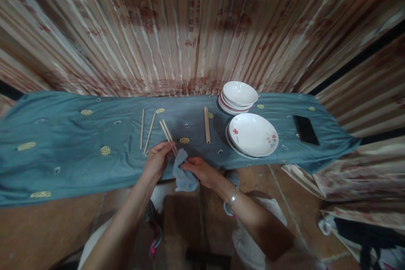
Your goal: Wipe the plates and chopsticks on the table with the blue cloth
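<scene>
My left hand (159,157) is closed round a pair of wooden chopsticks (166,130), whose far ends point away from me over the table. A blue-grey cloth (185,175) hangs from my right hand (202,171), pinched by its fingers. The cloth meets the near ends of the chopsticks and covers them. Left of my left hand, two single chopsticks (149,133) lie apart on the tablecloth. To the right, a small bundle of chopsticks (206,125) lies side by side.
A stack of white bowls (240,93) stands at the back right, with a stack of flowered plates (253,135) before it. Farther right lies a black phone (306,130). A green patterned cloth (79,135) covers the narrow table. Behind it hangs a pleated curtain (177,29).
</scene>
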{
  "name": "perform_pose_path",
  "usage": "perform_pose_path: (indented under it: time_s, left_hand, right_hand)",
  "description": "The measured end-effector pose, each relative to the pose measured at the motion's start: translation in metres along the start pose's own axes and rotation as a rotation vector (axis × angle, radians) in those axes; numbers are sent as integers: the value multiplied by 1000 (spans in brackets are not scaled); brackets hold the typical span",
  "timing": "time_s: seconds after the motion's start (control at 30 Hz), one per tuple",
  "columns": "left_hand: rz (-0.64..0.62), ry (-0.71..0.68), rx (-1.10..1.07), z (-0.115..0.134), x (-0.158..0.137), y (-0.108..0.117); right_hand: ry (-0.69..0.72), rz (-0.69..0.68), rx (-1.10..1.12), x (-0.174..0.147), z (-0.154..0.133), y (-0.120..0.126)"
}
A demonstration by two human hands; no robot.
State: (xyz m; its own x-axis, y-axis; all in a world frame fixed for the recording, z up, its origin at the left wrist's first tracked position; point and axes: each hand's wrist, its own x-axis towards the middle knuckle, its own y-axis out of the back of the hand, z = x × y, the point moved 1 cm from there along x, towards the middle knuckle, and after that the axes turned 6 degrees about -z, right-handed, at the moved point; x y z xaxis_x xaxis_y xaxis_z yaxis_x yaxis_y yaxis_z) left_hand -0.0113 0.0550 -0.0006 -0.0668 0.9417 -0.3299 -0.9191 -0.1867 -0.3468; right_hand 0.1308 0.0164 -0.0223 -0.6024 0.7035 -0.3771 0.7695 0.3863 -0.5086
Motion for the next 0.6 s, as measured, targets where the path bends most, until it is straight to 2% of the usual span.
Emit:
perform_pose_path:
  time_s: [0.23, 0.43, 0.6]
  left_hand:
    - [16, 40, -51, -1, 0, -3]
    - [-112, 122, -21, -15, -6, -17]
    - [-167, 157, -1, -24, -7, -26]
  right_hand:
    - [-21, 31, 10, -5, 4, 1]
    - [72, 131, 26, -6, -1, 12]
    - [120, 189, 63, -5, -8, 22]
